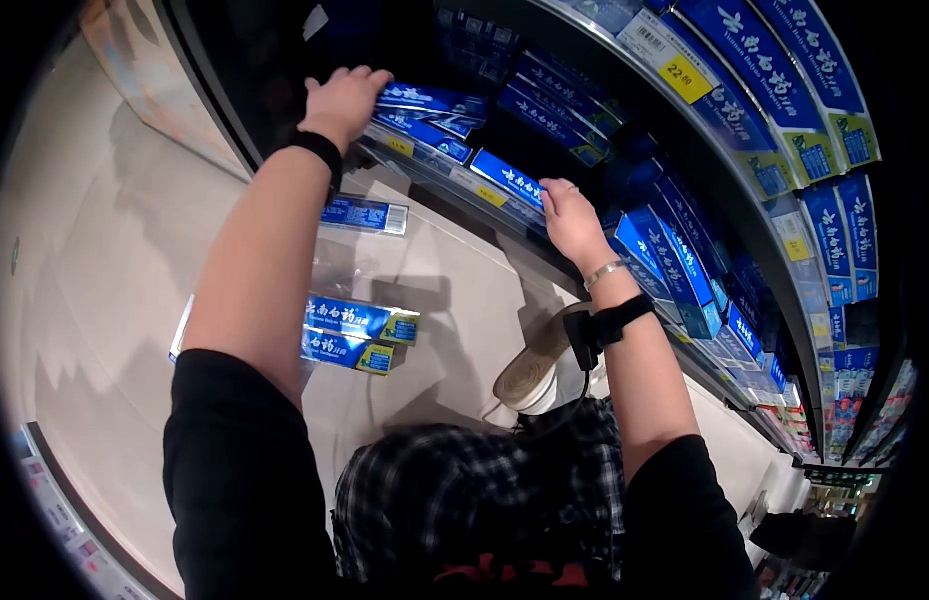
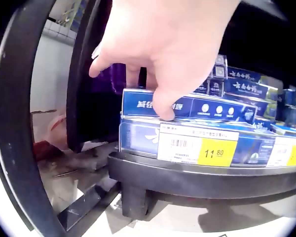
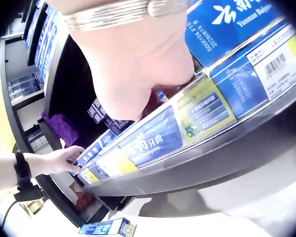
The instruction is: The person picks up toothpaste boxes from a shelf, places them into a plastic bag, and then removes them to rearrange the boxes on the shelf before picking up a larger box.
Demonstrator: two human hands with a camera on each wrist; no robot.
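At the left end of the low shelf, my left hand (image 1: 342, 105) grips a blue toothpaste box (image 2: 217, 109). Its thumb lies on the printed front while the other fingers reach over behind. Another blue box (image 2: 138, 138) sits just beneath, behind a price label reading 11.80. Farther right along the same shelf, my right hand (image 1: 572, 220) holds the right part of a blue and yellow-green toothpaste box (image 3: 155, 138) standing at the front lip. In the right wrist view the palm is over that box's back edge, and most fingertips are hidden behind it.
Two toothpaste boxes (image 1: 349, 335) and another box (image 1: 369, 216) lie on the pale floor, partly behind the left forearm. More boxes (image 1: 664, 255) fill the shelf at right. An upper shelf (image 1: 674, 60) with price labels overhangs. A shoe (image 1: 532, 370) is below the right wrist.
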